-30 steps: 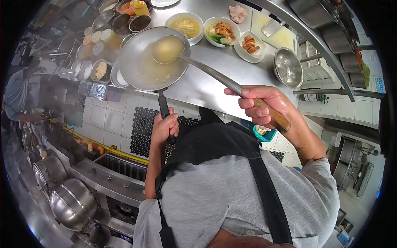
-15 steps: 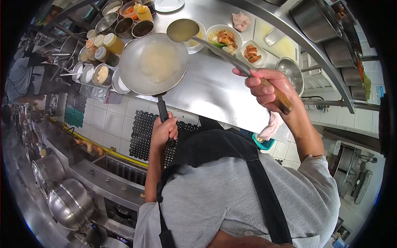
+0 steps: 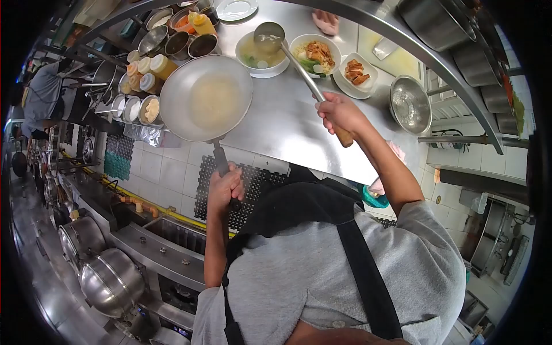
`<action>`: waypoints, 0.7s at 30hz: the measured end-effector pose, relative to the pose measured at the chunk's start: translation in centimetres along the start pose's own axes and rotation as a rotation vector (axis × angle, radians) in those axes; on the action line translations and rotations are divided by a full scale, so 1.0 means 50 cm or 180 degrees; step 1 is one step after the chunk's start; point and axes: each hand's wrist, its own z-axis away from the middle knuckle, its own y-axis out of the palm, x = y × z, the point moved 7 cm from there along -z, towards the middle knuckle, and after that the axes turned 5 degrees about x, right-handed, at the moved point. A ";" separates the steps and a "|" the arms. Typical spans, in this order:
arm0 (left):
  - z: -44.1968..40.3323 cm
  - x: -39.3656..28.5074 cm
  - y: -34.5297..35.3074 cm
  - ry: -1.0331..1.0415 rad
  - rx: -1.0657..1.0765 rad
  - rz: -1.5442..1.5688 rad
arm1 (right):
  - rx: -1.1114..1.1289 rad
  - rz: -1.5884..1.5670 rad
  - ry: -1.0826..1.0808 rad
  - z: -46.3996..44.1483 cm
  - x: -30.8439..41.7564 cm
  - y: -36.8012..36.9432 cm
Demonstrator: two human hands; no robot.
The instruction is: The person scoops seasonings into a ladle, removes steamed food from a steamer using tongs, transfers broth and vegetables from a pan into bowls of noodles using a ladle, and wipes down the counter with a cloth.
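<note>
My left hand [image 3: 226,188] is closed around the black handle of a pan [image 3: 207,98], which holds a little cloudy liquid. My right hand [image 3: 339,115] grips the wooden-ended handle of a long ladle [image 3: 269,38]. The ladle's bowl is over a white bowl of soup [image 3: 261,60] with greens in it. To the right of that stands a bowl with meat and greens [image 3: 313,56], and beside it a square white dish of sliced meat [image 3: 356,73].
Squeeze bottles [image 3: 163,66] and metal tubs [image 3: 203,46] stand at the back left of the steel counter [image 3: 287,126]. A steel bowl [image 3: 410,103] is at the right. Overhead runs a shelf rail [image 3: 397,37]. Another person [image 3: 43,98] is at the far left.
The ladle has moved away from the pan, to over the soup bowl. The pan has shifted slightly left and down. The view has shifted a little. A pink hand-like shape shows at the counter's back.
</note>
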 end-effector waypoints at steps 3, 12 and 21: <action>0.005 -0.006 -0.004 -0.0083 -0.0129 -0.0204 | -0.0196 0.0670 -0.0097 -0.001 -0.034 -0.009; -0.021 -0.009 0.023 -0.0098 0.0022 -0.0215 | -0.0685 0.2677 -0.0963 0.179 0.001 0.028; -0.075 -0.021 0.111 -0.0214 0.0399 -0.0375 | -0.0522 0.2770 -0.1368 0.261 -0.063 0.058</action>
